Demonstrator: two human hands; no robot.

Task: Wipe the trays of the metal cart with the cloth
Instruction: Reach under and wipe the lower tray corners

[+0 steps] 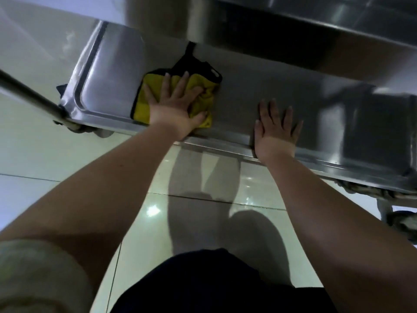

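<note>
Cloth (143, 107): yellow, black-backed, crumpled, lying at left end of lower tray (108, 71); left grip (173, 105) spread flat, pressing it, nothing clasped; right grip (276, 132) flat on tray, fingers straight, empty.

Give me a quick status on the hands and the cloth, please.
Left hand flat, pressing yellow black-edged cloth on lower stainless steel cart tray. Right hand flat on same tray, holding nothing. No obstacles on tray.
</note>
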